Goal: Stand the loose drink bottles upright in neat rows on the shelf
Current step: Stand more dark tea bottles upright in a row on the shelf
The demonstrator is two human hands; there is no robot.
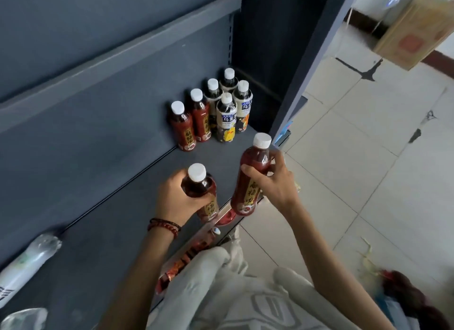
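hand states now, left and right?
Left hand: grips a red bottle.
Right hand: grips a second red bottle.

On the right is a floor of big pale tiles (368,162) with thin dark lines between them and a few black marks (368,71) on the far tiles. A brown cardboard box (412,27) with a red square on it sits at the far right. Near right, yellow scraps (368,258) lie on the tiles beside a blurry dark red thing (405,293)
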